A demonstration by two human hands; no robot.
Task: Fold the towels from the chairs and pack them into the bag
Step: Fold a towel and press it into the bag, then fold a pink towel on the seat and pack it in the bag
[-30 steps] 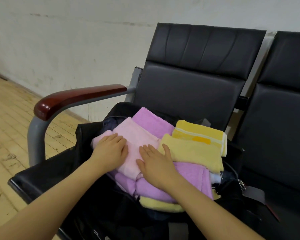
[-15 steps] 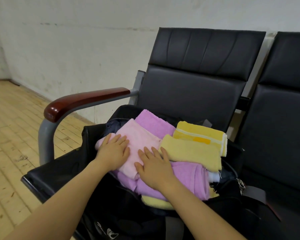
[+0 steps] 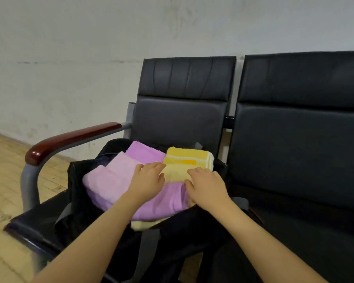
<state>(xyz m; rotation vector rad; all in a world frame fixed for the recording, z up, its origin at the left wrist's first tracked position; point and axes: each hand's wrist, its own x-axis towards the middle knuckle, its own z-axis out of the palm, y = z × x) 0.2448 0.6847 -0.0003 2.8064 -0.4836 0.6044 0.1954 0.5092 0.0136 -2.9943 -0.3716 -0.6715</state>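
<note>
Honestly, no brand, label or readable writing shows on anything in view; the nearest thing to a mark is a darker orange bar between pale stripes on the folded bright yellow terry towel [image 3: 187, 159] at the far side of the pile.

My left hand [image 3: 149, 181] lies palm down on the stack, fingers [image 3: 153, 167] nearly straight and slightly spread, holding nothing, their tips reaching the seam where the folded pale pink terry towel [image 3: 114, 176] meets the paler yellow folded towel [image 3: 177, 173]. My right hand [image 3: 207, 185] is palm down too, fingers [image 3: 194, 172] loosely bent and relaxed, resting on that paler yellow towel with the heel over the purple folded towel [image 3: 161, 203] beneath. Neither hand pinches or grips cloth; both just press flat.

All the towels sit in the open mouth of the soft black fabric bag [image 3: 80, 180], heaped higher than its rim. A second purple folded towel [image 3: 145, 150] lies at the back, beside the bright yellow one. A pale yellow edge [image 3: 143, 224] pokes out under the front purple towel, touching the bag's near rim. Grey webbing straps [image 3: 147, 248] hang down the bag's front.

The bag stands on the seat of the black padded chair [image 3: 182, 99] that has a grey metal frame and a glossy reddish-brown armrest [image 3: 70, 140] on its left. A second black padded chair [image 3: 300, 129] joins it on the right. Behind runs a scuffed white wall [image 3: 70, 58]; light wooden plank floor [image 3: 4, 180] lies at the left.
</note>
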